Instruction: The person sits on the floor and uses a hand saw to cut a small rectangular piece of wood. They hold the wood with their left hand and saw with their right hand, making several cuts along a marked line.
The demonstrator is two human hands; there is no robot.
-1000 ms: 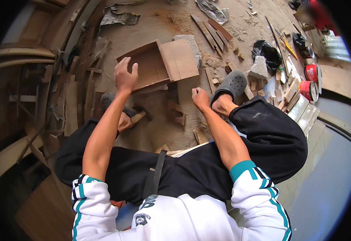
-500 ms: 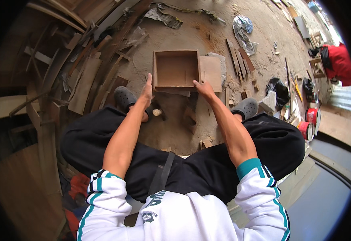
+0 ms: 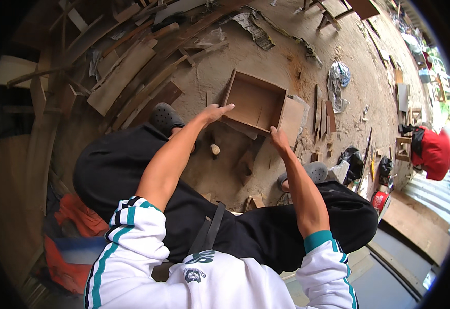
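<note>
To the left of your left hand, many wooden planks [image 3: 122,77] lie in a loose pile. Your left hand [image 3: 216,112] grips the near left corner of an open wooden box [image 3: 256,99], with the thumb over its rim. This box is between your two hands, a little ahead of them, its open side facing up. Your right hand [image 3: 279,138] closes on the near right corner; its folded fingers are partly hidden. Just beyond it lies a flat board [image 3: 292,116], and farther right a black plastic bag [image 3: 353,162].
</note>
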